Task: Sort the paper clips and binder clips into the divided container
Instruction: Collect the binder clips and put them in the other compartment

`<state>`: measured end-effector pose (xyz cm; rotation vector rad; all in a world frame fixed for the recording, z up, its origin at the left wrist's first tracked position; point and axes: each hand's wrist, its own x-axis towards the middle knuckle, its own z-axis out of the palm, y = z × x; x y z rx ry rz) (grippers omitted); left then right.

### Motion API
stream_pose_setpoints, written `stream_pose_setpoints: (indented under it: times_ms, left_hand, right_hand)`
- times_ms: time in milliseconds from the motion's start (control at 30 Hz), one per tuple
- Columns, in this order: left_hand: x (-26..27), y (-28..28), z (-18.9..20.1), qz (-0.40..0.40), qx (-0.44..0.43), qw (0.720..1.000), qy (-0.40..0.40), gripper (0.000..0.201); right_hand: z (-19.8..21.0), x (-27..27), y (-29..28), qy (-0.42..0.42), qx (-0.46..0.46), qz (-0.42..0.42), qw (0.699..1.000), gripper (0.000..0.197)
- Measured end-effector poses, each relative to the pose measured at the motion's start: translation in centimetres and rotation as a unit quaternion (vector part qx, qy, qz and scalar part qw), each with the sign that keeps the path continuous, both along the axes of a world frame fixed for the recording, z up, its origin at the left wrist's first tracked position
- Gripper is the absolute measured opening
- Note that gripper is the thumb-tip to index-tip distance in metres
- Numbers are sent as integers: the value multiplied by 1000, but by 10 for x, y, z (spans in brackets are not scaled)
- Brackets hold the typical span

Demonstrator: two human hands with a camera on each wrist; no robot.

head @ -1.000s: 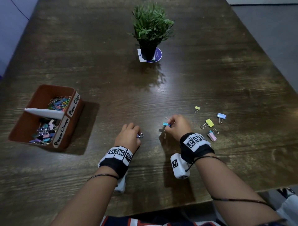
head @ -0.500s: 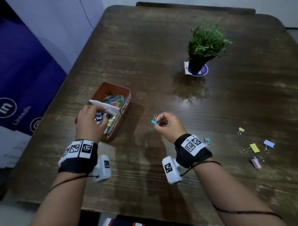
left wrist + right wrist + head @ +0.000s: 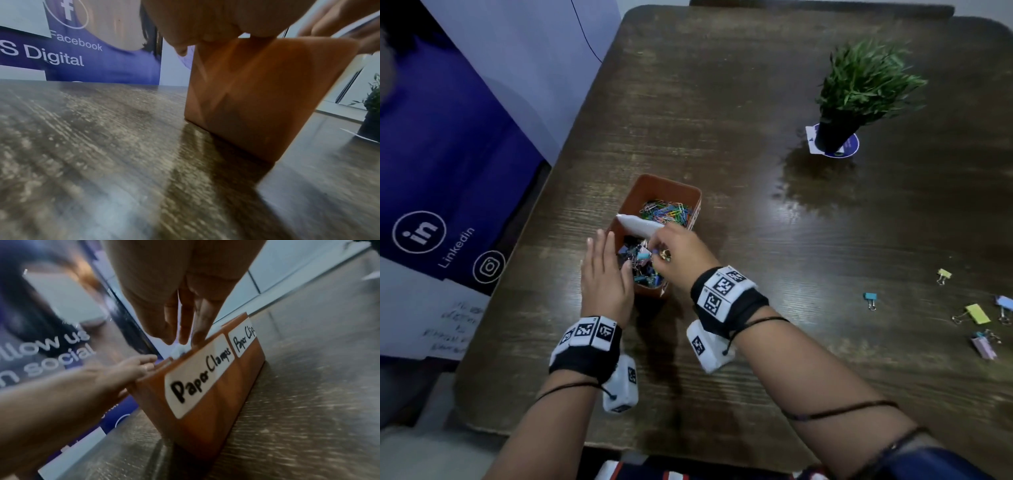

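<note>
Dropping a binder clip [image 3: 644, 255] into the near "Paper Clamps" half of the divided container [image 3: 690, 192]: right hand [image 3: 681, 255] fingers curled over it, grip unclear; left hand [image 3: 604, 270] flat, fingers straight, against the container's 9 o'clock wall. Next: release, then reach toward 3 o'clock for the loose binder clips [image 3: 977, 313] on the desk [image 3: 756, 240]; potted plant [image 3: 859, 92] at 1 o'clock, clear of the path.

An office or event space: wooden table [image 3: 756, 102] beside a social-media promotional banner [image 3: 448, 171]
</note>
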<state>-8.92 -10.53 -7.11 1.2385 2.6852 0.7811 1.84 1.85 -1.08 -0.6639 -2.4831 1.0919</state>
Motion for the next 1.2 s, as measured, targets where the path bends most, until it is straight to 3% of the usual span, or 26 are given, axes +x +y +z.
stream_pose_setpoints:
  times_ms: [33,167,233,333,467,567,667,800,867,1067,1200]
  left_hand:
    - [0,0,1,5,0,1000,-4,55]
    - [5,7,14,27,-1,1000,0,57]
    - [17,19,23,0,9,1000,18,58]
    - [52,51,33,-84,28,995,55,57]
    - [126,103,33,-206,-16,978,26,53]
    - [192,142,19,-318,-57,946,-4,55]
    - [249,175,1,-397,-82,914,-21,49]
    - [298,205,-15,-361,-146,919,-58,49]
    - [311,215,-21,-319,-171,929,-77,51]
    - [328,232,-27,-292,-174,937,-85,21]
    - [331,238,-23,-279,-169,941,-86,15]
  right_hand:
    - [-4,1,0,-28,3,9,1000,14]
    - [-2,32,12,80,-6,-64,995,12]
    - [-5,60,29,85,0,-113,990,11]
    - [-14,117,56,49,-10,-185,981,11]
    - [-30,202,88,8,-25,-276,961,13]
    - [-43,268,110,-40,-19,-351,935,12]
    - [-54,334,124,-161,8,-415,896,15]
    - [-67,401,126,-285,23,-501,817,39]
    - [-76,423,125,-315,11,-516,796,54]
    - [-84,448,135,-276,-47,-483,829,32]
    - [-79,460,147,-274,-73,-484,828,20]
